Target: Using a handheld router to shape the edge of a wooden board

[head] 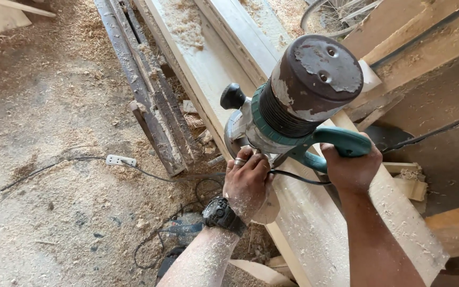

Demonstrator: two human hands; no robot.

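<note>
**Operator:** Sawdust covers the workshop floor on my feed, and a long pale plank runs diagonally across it. Reporting grip first.

**Supervisor:** Proceed. Right hand?

**Operator:** I see the right hand clamped around the teal side handle of a router, fingers fully wrapped.

**Supervisor:** Left hand?

**Operator:** I see the left hand closed against the router's base on the near side, dusted with sawdust, with a ring on one finger and a dark wristwatch on the wrist. I cannot tell exactly which part the fingers grip; the motor body hides it.

**Supervisor:** Tool position?

**Operator:** I see the router standing on the plank, its worn brown motor cap tilted toward the camera. A black knob projects from the far side. A black cord leaves the tool between the two hands.

**Supervisor:** Surroundings?

**Operator:** I note a second pale board lying beside the plank, weathered dark timbers left of it, a white power strip with cable on the floor, and a blue power tool near the left forearm.
</note>
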